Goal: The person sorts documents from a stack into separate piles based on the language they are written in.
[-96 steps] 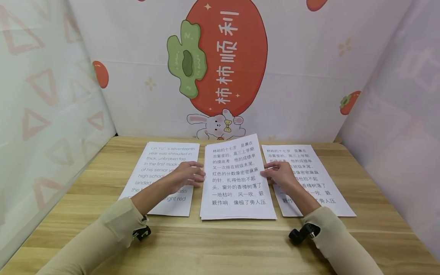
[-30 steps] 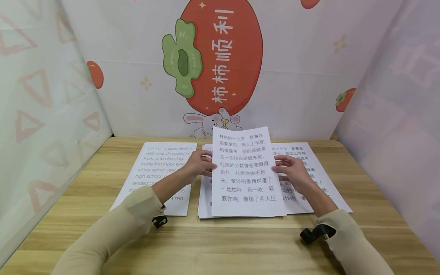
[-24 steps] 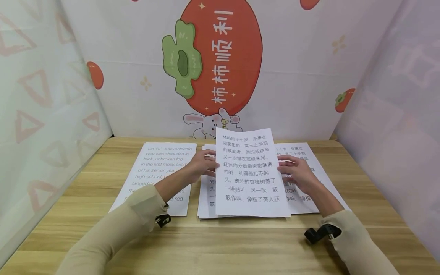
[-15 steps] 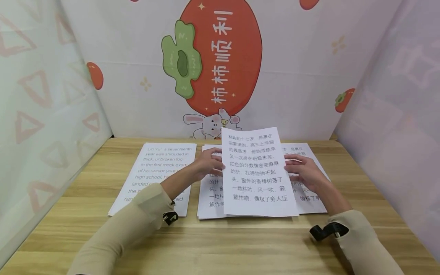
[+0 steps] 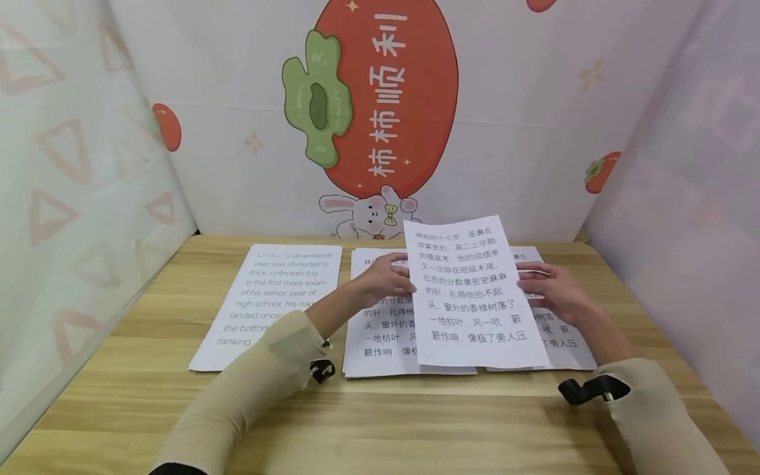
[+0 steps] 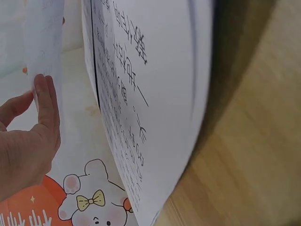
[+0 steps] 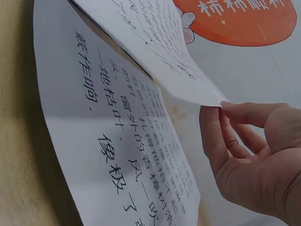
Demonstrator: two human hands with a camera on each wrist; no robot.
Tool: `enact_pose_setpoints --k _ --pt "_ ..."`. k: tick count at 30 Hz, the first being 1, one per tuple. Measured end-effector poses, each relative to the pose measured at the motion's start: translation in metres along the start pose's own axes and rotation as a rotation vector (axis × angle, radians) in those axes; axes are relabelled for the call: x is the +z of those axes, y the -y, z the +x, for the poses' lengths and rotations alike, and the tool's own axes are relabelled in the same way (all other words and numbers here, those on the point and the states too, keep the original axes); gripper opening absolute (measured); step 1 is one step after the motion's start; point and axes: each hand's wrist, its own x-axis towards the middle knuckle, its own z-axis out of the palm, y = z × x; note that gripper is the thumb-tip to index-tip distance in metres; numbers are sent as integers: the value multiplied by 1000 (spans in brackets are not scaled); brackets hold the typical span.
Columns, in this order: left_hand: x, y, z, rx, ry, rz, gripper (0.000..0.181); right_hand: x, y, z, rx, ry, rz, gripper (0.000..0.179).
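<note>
Sheet point(image 5: 469, 293) first, going by the head view: it's up over the worktop point(image 5: 380, 422), with the left hand point(image 5: 384, 282) on its left edge and the right hand point(image 5: 555, 289) on its right edge. Its long axis runs near to far with a slight slant, and it sits right between the two grips, so I wouldn't call either hand nearer. It overlaps the right part of the middle stack point(image 5: 380, 338) and the left part of the right page point(image 5: 570, 355), bridging the gap. The left page point(image 5: 285, 272), the English one, lies well apart from it, partly behind a sleeve point(image 5: 255, 382).

Left wrist view: that grip is narrow, thumb and fingers either side of the sheet's edge. The big printed page point(image 6: 155, 108) next to it is probably the middle stack, but the angle's too steep to swear to it.

Right wrist view: same deal, narrow grip, thumb over and fingers under the sheet's edge. The right page lies below it.
</note>
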Motion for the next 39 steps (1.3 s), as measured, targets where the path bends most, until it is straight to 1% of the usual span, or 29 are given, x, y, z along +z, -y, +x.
enact_pose_setpoints --k 2,5,8,12,15,18,21,25,29,30,34,39 --pt "7 0 5 -5 6 -13 85 -7 0 0 6 3 4 30" --pt "17 -2 10 -27 16 -7 79 -17 -2 0 17 -4 20 28" --pt "26 -3 15 -46 43 -10 71 -27 -5 0 37 -30 21 28" --pt "38 -4 20 -46 102 -61 54 -41 -8 1 81 -52 -26 27" --pt "46 -5 22 -45 131 -103 47 -51 -8 1 99 -47 -81 28" --pt "54 -5 23 -45 144 -128 47 -59 -7 2 100 -50 -111 31" --pt "61 -6 25 -48 151 -138 49 -66 -6 2 92 -54 -104 26" --pt "72 -8 26 -46 152 -132 52 -73 -7 1 94 -64 -102 31" --pt "83 -9 27 -50 140 -104 56 -79 -10 -2 126 -112 -175 23" --pt "85 -9 28 -54 135 -98 56 -80 -10 -2 138 -123 -195 26" --pt "91 -4 30 -71 125 -66 56 -83 -12 -4 184 -148 -260 56" --pt "93 3 30 -91 142 -49 55 -82 -15 -6 222 -146 -282 65"
